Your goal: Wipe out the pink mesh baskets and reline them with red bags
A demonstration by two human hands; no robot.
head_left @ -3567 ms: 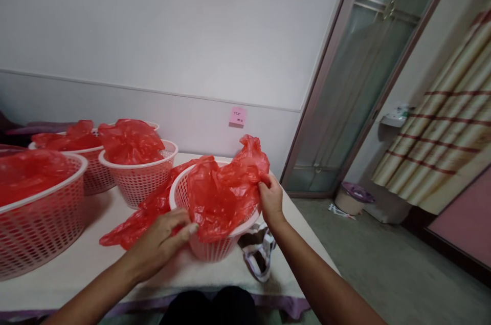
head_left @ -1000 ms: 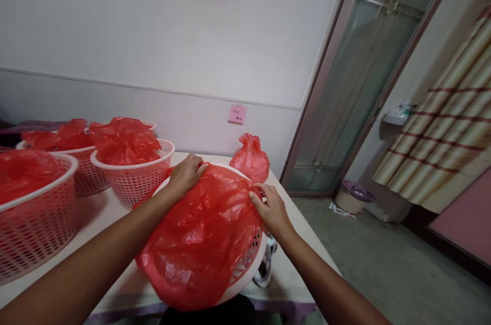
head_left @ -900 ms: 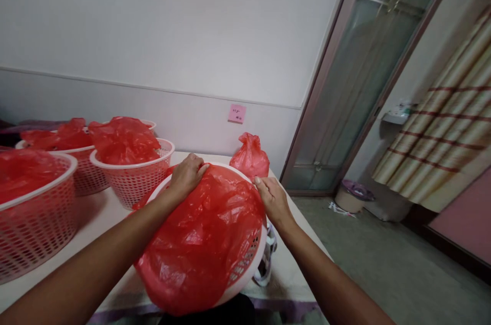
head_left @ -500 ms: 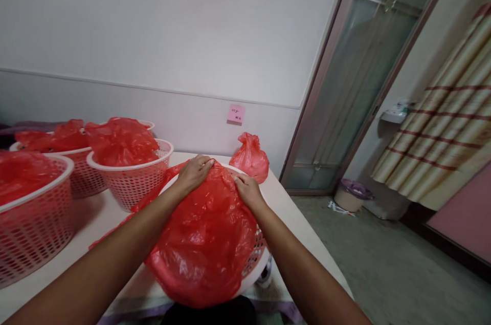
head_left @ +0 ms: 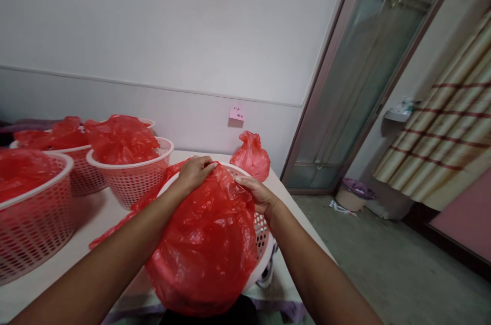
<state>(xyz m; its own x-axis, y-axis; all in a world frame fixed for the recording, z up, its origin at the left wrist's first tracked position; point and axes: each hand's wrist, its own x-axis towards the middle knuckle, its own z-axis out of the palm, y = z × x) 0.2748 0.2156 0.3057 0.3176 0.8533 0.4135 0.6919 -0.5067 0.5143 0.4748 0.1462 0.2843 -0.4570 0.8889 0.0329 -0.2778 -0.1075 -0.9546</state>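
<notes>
Working close together, the left hand [head_left: 195, 172] grips the far edge of a red bag [head_left: 203, 248] spread over a basket [head_left: 261, 235], while the right hand [head_left: 256, 193], shifted inward within the past second, holds it too, seemingly bunching the edge tighter.

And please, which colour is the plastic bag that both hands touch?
The plastic bag is glossy red, best seen in the head view.

White tbl [head_left: 92, 220] (purple edge [head_left: 289, 308]) w/ pink baskets [head_left: 134, 181] & red bags [head_left: 251, 158].
</notes>
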